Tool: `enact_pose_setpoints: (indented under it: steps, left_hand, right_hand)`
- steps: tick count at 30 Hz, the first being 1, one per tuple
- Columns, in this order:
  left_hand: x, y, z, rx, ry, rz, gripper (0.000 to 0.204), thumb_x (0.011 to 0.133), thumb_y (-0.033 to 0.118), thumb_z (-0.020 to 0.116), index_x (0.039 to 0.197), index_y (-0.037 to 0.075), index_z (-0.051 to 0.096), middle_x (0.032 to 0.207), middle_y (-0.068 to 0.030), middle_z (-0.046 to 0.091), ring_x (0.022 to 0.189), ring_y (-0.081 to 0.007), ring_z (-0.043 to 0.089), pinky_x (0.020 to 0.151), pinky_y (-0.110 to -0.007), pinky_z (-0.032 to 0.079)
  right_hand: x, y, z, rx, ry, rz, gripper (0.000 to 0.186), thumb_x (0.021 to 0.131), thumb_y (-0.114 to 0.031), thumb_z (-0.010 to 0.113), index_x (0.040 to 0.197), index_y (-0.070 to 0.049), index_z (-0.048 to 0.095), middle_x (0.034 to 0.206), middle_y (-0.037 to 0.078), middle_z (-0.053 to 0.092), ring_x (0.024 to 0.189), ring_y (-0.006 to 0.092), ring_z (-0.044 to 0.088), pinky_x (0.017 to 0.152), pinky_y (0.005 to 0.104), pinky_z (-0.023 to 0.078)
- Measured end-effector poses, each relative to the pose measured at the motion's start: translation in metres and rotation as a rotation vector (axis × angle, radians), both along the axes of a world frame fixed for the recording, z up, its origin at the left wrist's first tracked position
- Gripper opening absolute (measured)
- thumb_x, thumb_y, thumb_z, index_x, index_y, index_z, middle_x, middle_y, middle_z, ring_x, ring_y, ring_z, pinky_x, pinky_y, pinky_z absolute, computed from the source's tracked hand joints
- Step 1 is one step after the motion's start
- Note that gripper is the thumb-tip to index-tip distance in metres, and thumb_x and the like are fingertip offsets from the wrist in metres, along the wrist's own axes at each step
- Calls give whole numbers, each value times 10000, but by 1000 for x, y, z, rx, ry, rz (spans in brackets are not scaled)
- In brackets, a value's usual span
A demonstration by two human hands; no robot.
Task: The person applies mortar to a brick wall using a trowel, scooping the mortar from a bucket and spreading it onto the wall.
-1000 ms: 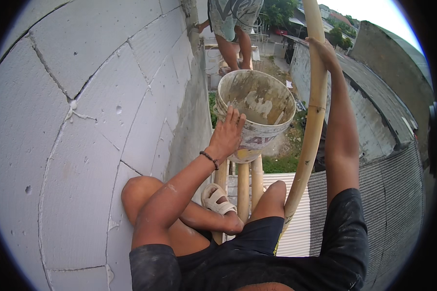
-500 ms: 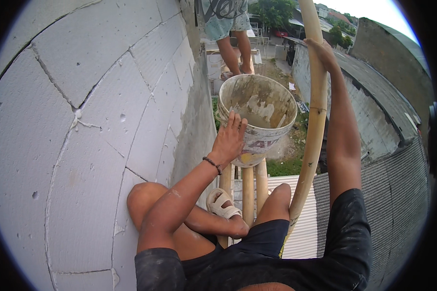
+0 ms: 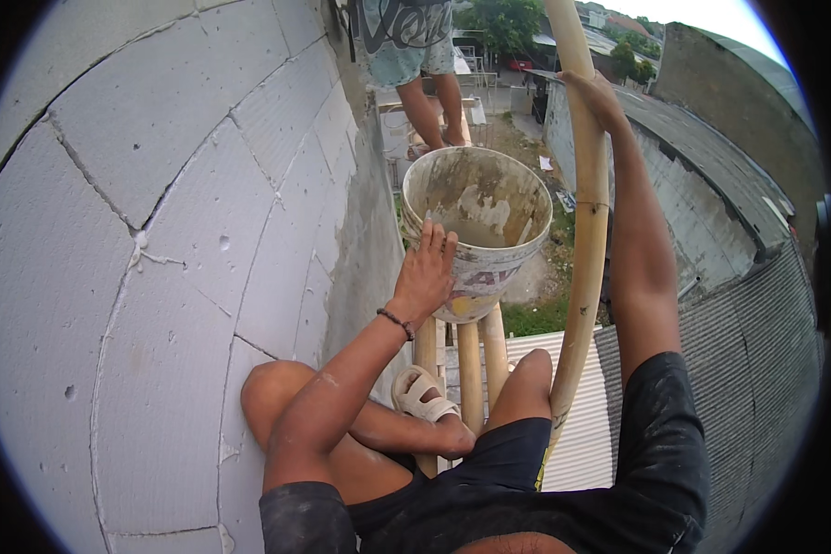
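A worn white bucket (image 3: 499, 263), crusted with dried mortar, stands on bamboo poles (image 3: 470, 369) in front of me. Its inside is streaked, with some grey stuff low down. My left hand (image 3: 425, 272) is on the near left side of the bucket, fingertips at the rim and thumb hidden. Up to the right, my right hand (image 3: 593, 97) is wrapped round a thick upright bamboo pole (image 3: 591, 212), arm stretched out. My bent legs and a beige sandal (image 3: 423, 395) are between me and the bucket.
A pale block wall (image 3: 185, 305) rises close on my left. Another person's legs (image 3: 434, 106) stand on the poles beyond the bucket. Below on the right are corrugated roofing (image 3: 711, 388) and an old wall; grass (image 3: 535, 319) shows far beneath the poles.
The view has shifted slightly, so the wall, bucket and upright pole appear a little further left. Both hands keep their places on the bucket and the pole.
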State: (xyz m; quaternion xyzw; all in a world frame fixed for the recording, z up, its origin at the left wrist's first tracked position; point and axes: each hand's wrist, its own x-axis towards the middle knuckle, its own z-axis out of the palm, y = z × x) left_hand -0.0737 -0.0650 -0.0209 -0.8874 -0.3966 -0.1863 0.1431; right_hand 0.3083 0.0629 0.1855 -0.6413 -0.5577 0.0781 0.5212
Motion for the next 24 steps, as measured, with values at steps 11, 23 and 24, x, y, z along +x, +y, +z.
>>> enact_pose_setpoints:
  steps: [11,23,24]
  left_hand:
    - [3,4,2,-3,0,-24,780,753,272,803,1344,8,368,1368,-212,387,1400,-387,324,884,-404,543]
    - [9,-1,2,-48,-32,-57,783,745,242,811,1344,-6,371,1369,-222,393,1391,-414,319,1008,-445,491]
    - [-1,-1,3,-38,-27,-19,787,744,244,810,1347,-6,370,1368,-221,393,1392,-409,319,997,-443,498]
  right_hand:
    - [0,-4,1,39,-47,-68,652,691,-501,756,1030,49,672,912,165,707,794,259,694,730,377,531]
    - [10,1,-7,56,-8,-42,756,665,-516,785,1113,74,633,955,192,708,866,276,700,788,369,538]
    - [-6,1,-4,52,10,-21,764,664,-517,786,1110,83,629,954,193,707,867,276,699,787,373,538]
